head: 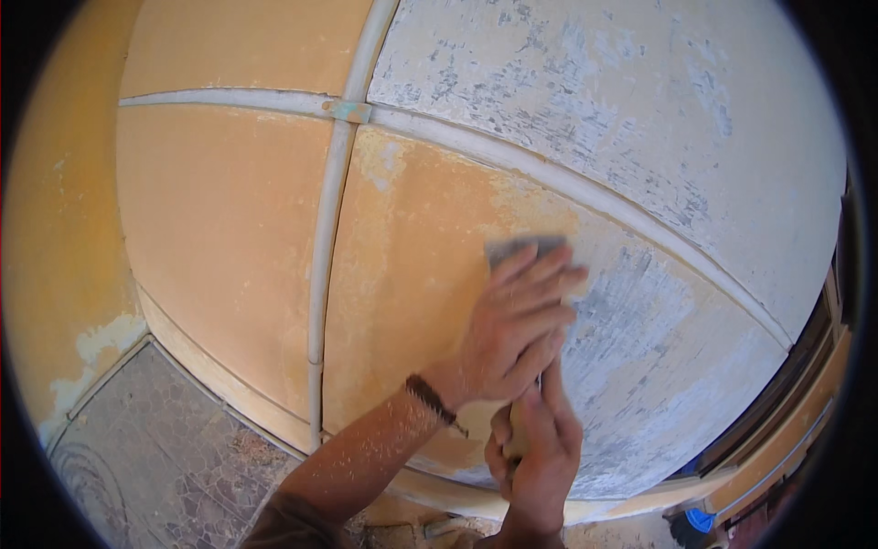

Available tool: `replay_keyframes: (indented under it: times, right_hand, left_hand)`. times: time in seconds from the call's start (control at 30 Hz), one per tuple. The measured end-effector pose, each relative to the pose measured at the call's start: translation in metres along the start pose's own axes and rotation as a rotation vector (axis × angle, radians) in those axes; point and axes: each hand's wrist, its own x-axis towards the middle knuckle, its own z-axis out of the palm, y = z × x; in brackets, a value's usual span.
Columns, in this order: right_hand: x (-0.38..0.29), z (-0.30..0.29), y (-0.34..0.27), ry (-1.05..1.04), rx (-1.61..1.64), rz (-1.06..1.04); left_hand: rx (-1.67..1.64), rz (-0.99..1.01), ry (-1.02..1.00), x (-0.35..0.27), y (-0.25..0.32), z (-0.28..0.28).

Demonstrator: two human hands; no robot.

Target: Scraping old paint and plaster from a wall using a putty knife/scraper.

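My right hand (540,442) grips the pale handle (519,436) of a scraper, its fingers wrapped around it. Over the tool's wide grey blade (501,250) lies my left hand (518,326), fingers spread along it and bearing on it. The blade's far edge meets the wall panel (411,274), where peach-orange paint borders a scraped grey-white area (631,329). Both hands and the blade are slightly blurred. A dark braided bracelet (429,398) circles my left wrist, and paint flakes cling to that forearm. The middle of the scraper is hidden under my left hand.
A vertical white pipe (319,274) and a raised horizontal strip (549,168) cross at a greenish clamp (351,111). At left, a yellow wall (68,192) meets a stone-patterned floor (164,412) strewn with flakes. A blue broom (699,519) lies at lower right.
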Motion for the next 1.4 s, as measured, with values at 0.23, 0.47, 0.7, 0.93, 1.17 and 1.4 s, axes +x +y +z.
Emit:
replay_keyframes:
  times: [0.23,0.47,0.7,0.93,1.17,1.4]
  right_hand:
    - [-0.006,-0.002,0.009,-0.004,0.015,-0.100]
    - [0.015,0.009,-0.017,-0.039,0.091,-0.137]
    - [0.004,0.003,-0.012,0.053,0.012,-0.050]
    - [0.001,-0.005,0.000,0.029,0.001,-0.106]
    - [0.024,0.008,-0.027,-0.016,0.000,-0.117]
    - [-0.012,-0.009,0.035,0.026,-0.020,-0.042]
  left_hand:
    - [-0.033,-0.006,0.014,-0.007,0.006,0.005]
    - [0.013,0.038,0.057,0.025,-0.005,-0.005]
    - [-0.004,0.034,0.012,0.018,-0.003,0.004]
    - [0.019,0.039,0.034,0.008,0.009,0.006]
    - [0.073,0.084,0.089,0.036,-0.011,-0.007]
    - [0.013,-0.076,-0.029,-0.031,0.010,0.008]
